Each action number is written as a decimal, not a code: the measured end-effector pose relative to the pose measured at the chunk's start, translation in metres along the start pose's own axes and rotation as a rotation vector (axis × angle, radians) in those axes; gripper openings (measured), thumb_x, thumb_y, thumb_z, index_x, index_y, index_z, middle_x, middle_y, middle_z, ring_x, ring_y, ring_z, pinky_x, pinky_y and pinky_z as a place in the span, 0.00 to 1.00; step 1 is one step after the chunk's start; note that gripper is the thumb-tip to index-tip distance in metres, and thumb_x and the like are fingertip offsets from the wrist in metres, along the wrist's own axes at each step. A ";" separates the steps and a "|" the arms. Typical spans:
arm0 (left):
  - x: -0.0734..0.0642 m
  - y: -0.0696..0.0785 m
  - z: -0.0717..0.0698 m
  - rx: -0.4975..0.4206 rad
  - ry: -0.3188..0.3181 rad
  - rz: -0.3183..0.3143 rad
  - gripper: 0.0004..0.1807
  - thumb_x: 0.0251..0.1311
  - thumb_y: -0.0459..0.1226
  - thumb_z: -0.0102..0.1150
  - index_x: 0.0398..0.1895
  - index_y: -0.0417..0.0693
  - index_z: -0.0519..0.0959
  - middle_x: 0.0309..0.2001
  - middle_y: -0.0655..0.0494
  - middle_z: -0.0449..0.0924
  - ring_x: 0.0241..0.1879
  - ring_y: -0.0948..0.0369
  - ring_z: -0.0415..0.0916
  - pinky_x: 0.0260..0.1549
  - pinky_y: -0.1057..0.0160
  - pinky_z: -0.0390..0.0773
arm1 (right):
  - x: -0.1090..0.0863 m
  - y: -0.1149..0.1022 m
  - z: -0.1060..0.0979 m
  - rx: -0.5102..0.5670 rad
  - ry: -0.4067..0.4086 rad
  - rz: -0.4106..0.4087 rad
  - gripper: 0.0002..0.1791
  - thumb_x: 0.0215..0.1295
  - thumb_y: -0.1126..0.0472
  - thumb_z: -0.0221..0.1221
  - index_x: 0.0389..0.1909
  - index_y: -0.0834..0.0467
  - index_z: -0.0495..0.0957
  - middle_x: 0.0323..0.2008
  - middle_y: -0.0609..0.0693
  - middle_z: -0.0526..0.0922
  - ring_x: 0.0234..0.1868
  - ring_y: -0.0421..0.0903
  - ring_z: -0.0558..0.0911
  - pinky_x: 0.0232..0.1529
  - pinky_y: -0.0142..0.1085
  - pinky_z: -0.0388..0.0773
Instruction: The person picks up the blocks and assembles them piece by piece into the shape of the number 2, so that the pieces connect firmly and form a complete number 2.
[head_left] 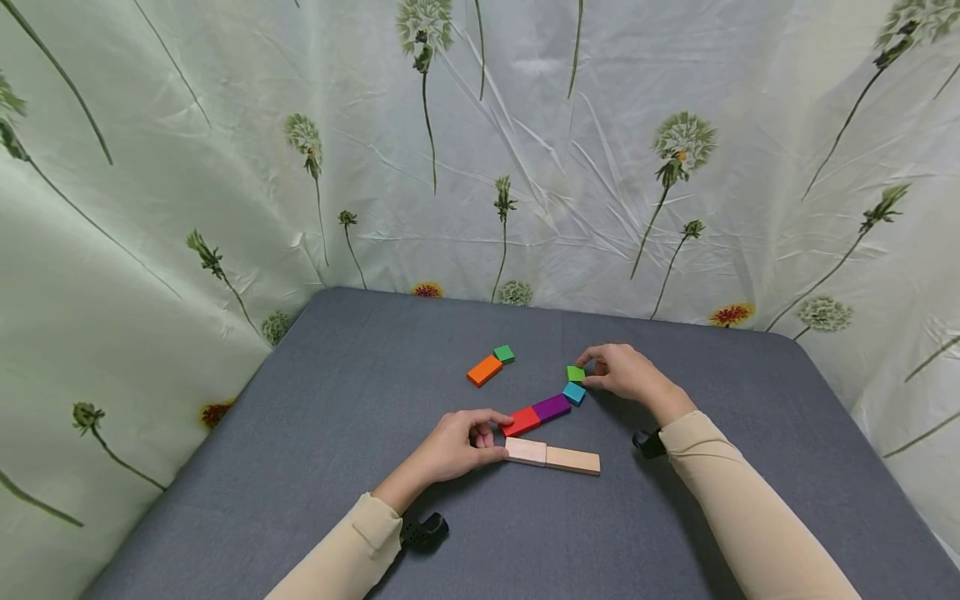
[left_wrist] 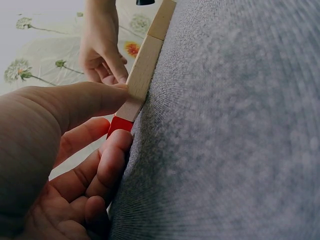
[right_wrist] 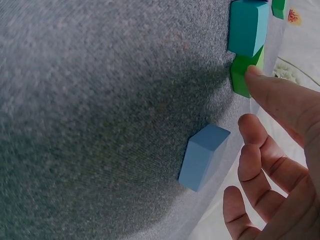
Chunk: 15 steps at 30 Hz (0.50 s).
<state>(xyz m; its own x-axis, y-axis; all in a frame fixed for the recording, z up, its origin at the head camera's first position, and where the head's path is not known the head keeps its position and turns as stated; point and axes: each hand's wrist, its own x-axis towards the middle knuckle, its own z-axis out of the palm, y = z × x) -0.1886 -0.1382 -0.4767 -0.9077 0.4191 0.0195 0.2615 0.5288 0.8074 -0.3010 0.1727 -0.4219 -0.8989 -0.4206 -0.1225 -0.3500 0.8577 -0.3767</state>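
Presently, the right grip [head_left: 628, 373] is pinching the light green block [head_left: 575, 373] by thumb and index finger on the desk [head_left: 360, 358], at 12 o'clock of the turquoise block [head_left: 573, 393] and touching it or nearly so. The purple block [head_left: 552, 407] and red block [head_left: 522, 422] are extending the row toward 8 o'clock. The left grip [head_left: 452, 446] is resting its thumb on the pale wooden block [head_left: 526, 451] and its index finger on the red block; whether it is clasping either, the inspector cannot tell. A tan wooden block [head_left: 573, 461] is abutting the pale one at 3 o'clock. An orange block [head_left: 484, 371] is lying at 11 o'clock of the red block, with a dark green block [head_left: 504, 354] at its 2 o'clock corner. The right wrist view is showing a grey-blue block [right_wrist: 201, 157] apart, at 7 o'clock of the light green block.

In the inspector's judgement, sound handling is calling for a light, low pinch, the spare fingers avoiding the grey-blue block; excess force is risking a skewed row.
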 end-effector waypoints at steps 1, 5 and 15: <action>0.000 0.000 0.000 -0.001 -0.001 0.000 0.22 0.63 0.40 0.78 0.61 0.55 0.86 0.29 0.65 0.76 0.29 0.67 0.71 0.29 0.70 0.69 | 0.000 0.001 0.000 0.000 0.001 0.001 0.17 0.72 0.60 0.70 0.58 0.59 0.86 0.33 0.52 0.83 0.34 0.46 0.75 0.37 0.39 0.72; 0.000 0.000 0.000 0.001 -0.002 0.000 0.22 0.63 0.40 0.78 0.61 0.55 0.86 0.29 0.64 0.76 0.29 0.67 0.71 0.28 0.70 0.69 | 0.000 0.003 -0.002 0.002 0.002 0.003 0.18 0.72 0.60 0.70 0.59 0.59 0.85 0.33 0.52 0.83 0.33 0.45 0.76 0.36 0.39 0.72; 0.000 0.000 -0.001 0.007 0.000 0.005 0.22 0.63 0.40 0.78 0.61 0.55 0.86 0.29 0.65 0.76 0.29 0.68 0.71 0.29 0.70 0.70 | -0.005 0.008 -0.008 -0.005 0.005 0.019 0.18 0.71 0.58 0.70 0.58 0.60 0.85 0.34 0.53 0.85 0.30 0.44 0.77 0.33 0.38 0.73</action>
<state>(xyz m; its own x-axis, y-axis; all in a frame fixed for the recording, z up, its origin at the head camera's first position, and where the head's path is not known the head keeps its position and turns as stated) -0.1890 -0.1387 -0.4762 -0.9063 0.4219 0.0240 0.2689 0.5320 0.8029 -0.3012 0.1839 -0.4170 -0.9067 -0.4028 -0.1253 -0.3341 0.8670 -0.3697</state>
